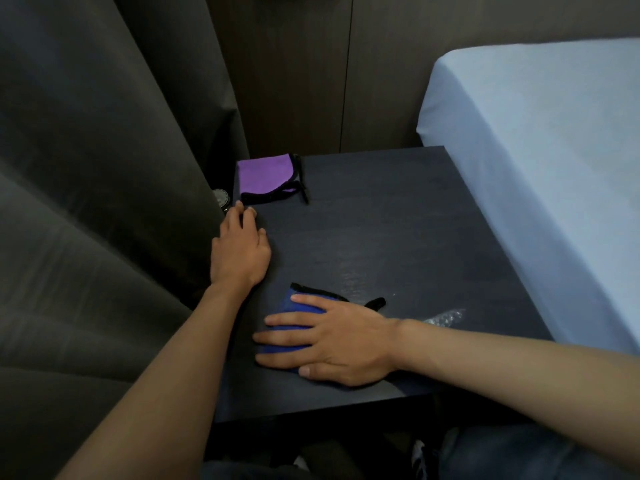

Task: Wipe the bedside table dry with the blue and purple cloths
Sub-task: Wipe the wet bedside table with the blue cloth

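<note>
While the right hand [332, 337] pressed flat, fingers spread, on the folded blue cloth [294, 327] to wipe the dark wooden bedside table [398, 230], the empty left hand [239, 251] steadied its edge near the folded purple cloth [265, 176].

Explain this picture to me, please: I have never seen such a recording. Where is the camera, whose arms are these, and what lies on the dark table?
There is no machine here. One wide camera sits on a person's head, looking down at their own bare arms. The dark surface is a bedside table, with a bed on the right and a curtain on the left. The right hand lies flat on a blue cloth, pressing it down. The left hand rests empty at the table's left edge, just short of a folded purple cloth. Wet streaks glisten near the right wrist.
</note>
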